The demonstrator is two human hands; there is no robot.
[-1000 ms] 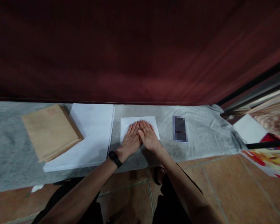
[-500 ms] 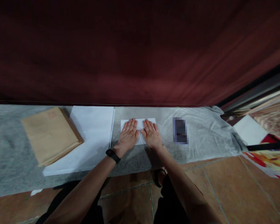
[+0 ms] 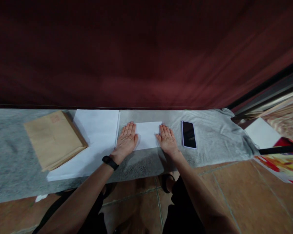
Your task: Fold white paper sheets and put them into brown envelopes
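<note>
The left hand (image 3: 126, 140) and right hand (image 3: 167, 140) lie flat, each grip open and holding nothing, pressing the two ends of the folded white paper (image 3: 147, 135) on the grey cloth (image 3: 215, 133). Brown envelopes (image 3: 54, 138) rest closed on white sheets (image 3: 97, 130) to the left, their red stamp too faint to read. A dark phone (image 3: 188, 134) lies just right of the right hand.

The one head-worn camera looks forward and down, from close above, onto the grey cloth (image 3: 210, 130) and red curtain (image 3: 136, 58).

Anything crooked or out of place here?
Only the brown envelopes: they lie turned at an angle, partly over the white paper stack. The small sheet sits square between the left hand and right hand.
</note>
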